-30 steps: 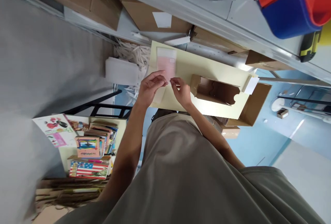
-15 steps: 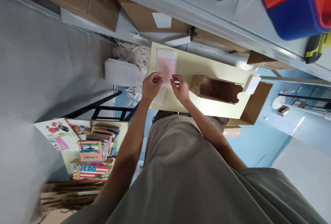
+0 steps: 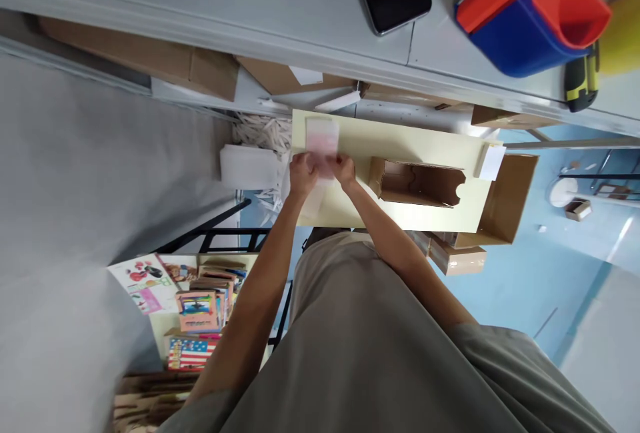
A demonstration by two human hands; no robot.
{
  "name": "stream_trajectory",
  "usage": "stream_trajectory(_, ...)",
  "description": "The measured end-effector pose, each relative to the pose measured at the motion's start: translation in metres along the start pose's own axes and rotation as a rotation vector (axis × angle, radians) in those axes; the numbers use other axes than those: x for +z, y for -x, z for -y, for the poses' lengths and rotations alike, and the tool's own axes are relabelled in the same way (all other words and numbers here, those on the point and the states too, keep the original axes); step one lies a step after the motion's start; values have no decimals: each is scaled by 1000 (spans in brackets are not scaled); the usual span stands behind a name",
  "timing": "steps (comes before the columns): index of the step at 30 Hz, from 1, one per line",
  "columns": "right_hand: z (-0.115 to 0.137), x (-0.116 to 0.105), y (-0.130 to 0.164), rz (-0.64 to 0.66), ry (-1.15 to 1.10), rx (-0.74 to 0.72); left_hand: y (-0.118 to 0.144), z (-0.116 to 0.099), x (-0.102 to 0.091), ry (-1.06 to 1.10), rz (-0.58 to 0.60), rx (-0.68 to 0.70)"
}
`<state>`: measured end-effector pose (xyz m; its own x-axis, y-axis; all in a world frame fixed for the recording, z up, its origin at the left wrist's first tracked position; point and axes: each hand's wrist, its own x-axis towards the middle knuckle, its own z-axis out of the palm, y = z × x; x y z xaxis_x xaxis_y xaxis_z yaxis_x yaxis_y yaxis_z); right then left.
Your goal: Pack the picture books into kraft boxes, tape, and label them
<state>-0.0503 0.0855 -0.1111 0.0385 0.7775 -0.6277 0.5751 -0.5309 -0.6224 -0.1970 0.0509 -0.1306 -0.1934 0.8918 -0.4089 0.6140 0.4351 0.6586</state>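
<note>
Where the head view centres, pink-and-white sheet [image 3: 323,134] on desk [image 3: 356,143], left hand [image 3: 303,176] and right hand [image 3: 343,170] at opposite edges, presumably steadying it; fingers [image 3: 301,163] curled, blurred, clamping cannot be told; open carton [image 3: 430,183], right of centre, seemingly placed within reach.

The one view, from the person's head, looks steeply down and forward over the shirt [image 3: 390,326], far enough back to take in the table [image 3: 420,141] from left edge to right and, beyond its far edge, a grey ledge [image 3: 200,13].
</note>
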Motion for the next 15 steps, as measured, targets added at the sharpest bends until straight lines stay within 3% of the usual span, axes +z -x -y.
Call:
stream_trajectory(2,9,2,8,-11,-22,50,0,-4,-3,37,26,-17)
stream_trajectory(6,32,-6,34,18,-20,-28,3,-17,-16,239,48,-67)
stream_trajectory(11,41,-57,79,95,-235,-240,23,-39,-54,578,-74,-98)
stream_trajectory(13,38,-84,101,148,-410,-343,39,-57,-72,711,9,-75)
stream_trajectory(15,34,-111,124,186,-541,-396,57,-81,-87,797,194,-41)
